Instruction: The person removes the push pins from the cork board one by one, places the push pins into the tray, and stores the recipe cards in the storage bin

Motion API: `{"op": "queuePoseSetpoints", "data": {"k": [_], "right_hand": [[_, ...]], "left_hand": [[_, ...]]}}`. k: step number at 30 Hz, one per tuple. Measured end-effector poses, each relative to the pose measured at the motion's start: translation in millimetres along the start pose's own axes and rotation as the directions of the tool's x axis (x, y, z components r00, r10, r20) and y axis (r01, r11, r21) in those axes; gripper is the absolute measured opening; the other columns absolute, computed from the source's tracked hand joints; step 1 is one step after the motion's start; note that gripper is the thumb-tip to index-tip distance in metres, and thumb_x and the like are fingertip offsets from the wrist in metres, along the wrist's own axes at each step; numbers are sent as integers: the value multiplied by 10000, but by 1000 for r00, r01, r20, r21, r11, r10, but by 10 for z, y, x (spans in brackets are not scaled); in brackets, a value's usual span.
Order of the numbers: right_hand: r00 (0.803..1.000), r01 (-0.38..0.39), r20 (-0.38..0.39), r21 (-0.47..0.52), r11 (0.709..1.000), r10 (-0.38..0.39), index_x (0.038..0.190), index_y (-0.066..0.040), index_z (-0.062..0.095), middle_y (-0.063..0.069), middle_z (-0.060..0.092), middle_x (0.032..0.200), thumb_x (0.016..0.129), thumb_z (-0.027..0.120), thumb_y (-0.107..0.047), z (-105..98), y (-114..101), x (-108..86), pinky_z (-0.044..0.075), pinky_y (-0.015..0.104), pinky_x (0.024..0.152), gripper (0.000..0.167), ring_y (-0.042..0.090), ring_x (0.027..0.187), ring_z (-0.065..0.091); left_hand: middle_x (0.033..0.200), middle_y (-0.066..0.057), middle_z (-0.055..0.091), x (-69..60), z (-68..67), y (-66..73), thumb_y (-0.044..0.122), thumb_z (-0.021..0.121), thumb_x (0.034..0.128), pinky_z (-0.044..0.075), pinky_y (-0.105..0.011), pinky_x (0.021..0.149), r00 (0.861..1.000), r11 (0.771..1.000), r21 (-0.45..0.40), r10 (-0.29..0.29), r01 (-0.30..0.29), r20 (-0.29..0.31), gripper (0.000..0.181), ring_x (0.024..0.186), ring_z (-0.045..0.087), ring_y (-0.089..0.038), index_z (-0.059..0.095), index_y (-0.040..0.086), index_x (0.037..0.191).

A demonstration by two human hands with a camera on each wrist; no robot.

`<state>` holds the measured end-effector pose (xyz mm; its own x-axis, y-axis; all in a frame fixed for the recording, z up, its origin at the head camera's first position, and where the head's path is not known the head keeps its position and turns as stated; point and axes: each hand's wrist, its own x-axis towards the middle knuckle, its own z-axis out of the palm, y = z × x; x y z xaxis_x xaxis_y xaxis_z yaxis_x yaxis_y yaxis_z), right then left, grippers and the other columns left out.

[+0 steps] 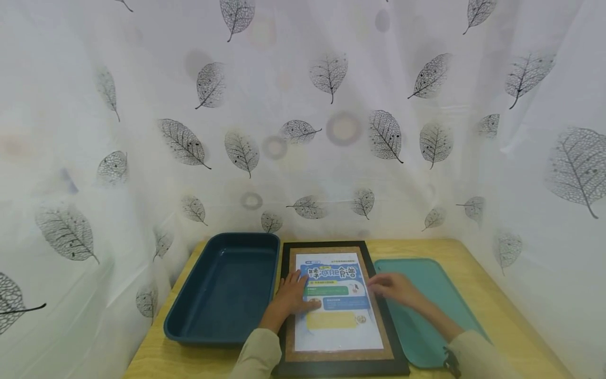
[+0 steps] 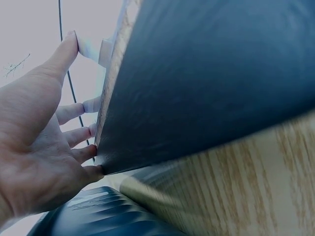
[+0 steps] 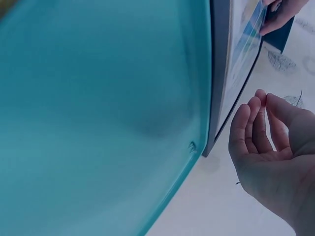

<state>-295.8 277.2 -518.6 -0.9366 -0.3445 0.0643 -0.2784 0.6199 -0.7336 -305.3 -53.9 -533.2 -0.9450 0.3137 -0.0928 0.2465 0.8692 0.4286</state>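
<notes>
A black-framed cork board (image 1: pixel 347 367) lies on the table with a printed sheet (image 1: pixel 340 338) in Chinese on it. My left hand (image 1: pixel 290 296) rests over the board's left side with fingers spread, some on the sheet. In the left wrist view that hand (image 2: pixel 42 132) reaches past the frame's dark side (image 2: pixel 197 83), fingers nearly straight. By the sheet's right edge is my right hand (image 1: pixel 399 289), fingers bent. Seen from the right wrist, this hand (image 3: pixel 270 152) brings thumb and fingertips together above the board; nothing shows between them.
To the left of the board stands a deep dark blue tub (image 1: pixel 226 302). A flat teal tray (image 1: pixel 428 337) lies against the board's right side, under my right forearm. The wooden table (image 1: pixel 402 247) is bordered by a white leaf-print curtain (image 1: pixel 303 173).
</notes>
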Motion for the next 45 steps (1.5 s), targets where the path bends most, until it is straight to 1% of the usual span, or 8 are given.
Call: {"op": "queuePoseSetpoints", "data": {"k": [6, 13, 18, 21, 26, 35, 42, 45], "right_hand": [[999, -29, -46, -24, 999, 28, 1118, -27, 743, 85, 762, 1048, 991, 697, -137, -57, 129, 68, 626, 397, 806, 175, 252, 961, 729], [993, -70, -99, -45, 997, 65, 1097, -1, 738, 138, 758, 1035, 968, 713, -122, -125, 232, 123, 628, 378, 751, 179, 275, 917, 731], [989, -84, -123, -45, 995, 78, 1083, 8, 738, 162, 755, 1055, 975, 709, -115, -160, 337, 145, 620, 376, 755, 166, 293, 927, 730], [988, -94, -126, -48, 994, 87, 1072, 7, 741, 159, 752, 1040, 977, 702, -107, -176, 393, 158, 608, 365, 723, 154, 270, 888, 721], [982, -143, -129, -50, 989, 135, 1061, -1, 747, 141, 750, 993, 973, 693, -89, -172, 450, 186, 588, 331, 653, 135, 214, 803, 696], [981, -143, -148, -119, 983, 125, 1057, -1, 756, 176, 760, 1038, 954, 720, -82, -189, 522, 211, 622, 428, 752, 136, 308, 917, 721], [979, -161, -143, -122, 979, 143, 1047, -5, 765, 195, 760, 1035, 941, 731, -88, -182, 597, 233, 620, 361, 667, 139, 249, 828, 718], [979, -170, -138, -128, 977, 152, 1060, -2, 762, 195, 760, 1045, 946, 728, -91, -172, 577, 229, 625, 377, 692, 148, 269, 860, 724]], "left_hand": [[1669, -197, 301, 28, 3, -14, 575, 789, 860, 193, -601, 1263, 1000, 1000, 2, -7, 7, 6, 928, 1552, 247, -402, 447, 69, 1558], [1669, -196, 298, 43, 16, -38, 578, 783, 864, 195, -602, 1262, 1000, 1000, 3, -3, 3, 5, 926, 1555, 239, -400, 443, 71, 1561], [1665, -204, 302, 31, 19, -32, 570, 785, 866, 198, -605, 1260, 1000, 1000, -2, 4, -4, 1, 923, 1553, 240, -407, 445, 63, 1558], [1667, -203, 299, 19, 10, -17, 569, 785, 865, 196, -603, 1262, 1000, 1000, -6, -1, 1, 6, 923, 1554, 239, -406, 445, 64, 1558], [1668, -201, 296, 25, 1, -2, 554, 789, 867, 192, -605, 1262, 1000, 1000, -6, -3, 3, 8, 916, 1555, 235, -407, 442, 64, 1560], [1666, -207, 296, 34, 20, -3, 563, 789, 864, 195, -599, 1263, 1000, 1000, -13, 5, -5, 6, 922, 1554, 234, -412, 444, 62, 1557], [1666, -212, 293, 1, -5, -5, 553, 791, 867, 187, -601, 1265, 1000, 1000, -23, 5, -5, 4, 923, 1552, 237, -413, 438, 56, 1559], [1667, -211, 292, -17, -16, -4, 552, 790, 869, 186, -598, 1266, 1000, 1000, -24, -1, 1, 8, 920, 1554, 235, -411, 438, 57, 1559]]}}
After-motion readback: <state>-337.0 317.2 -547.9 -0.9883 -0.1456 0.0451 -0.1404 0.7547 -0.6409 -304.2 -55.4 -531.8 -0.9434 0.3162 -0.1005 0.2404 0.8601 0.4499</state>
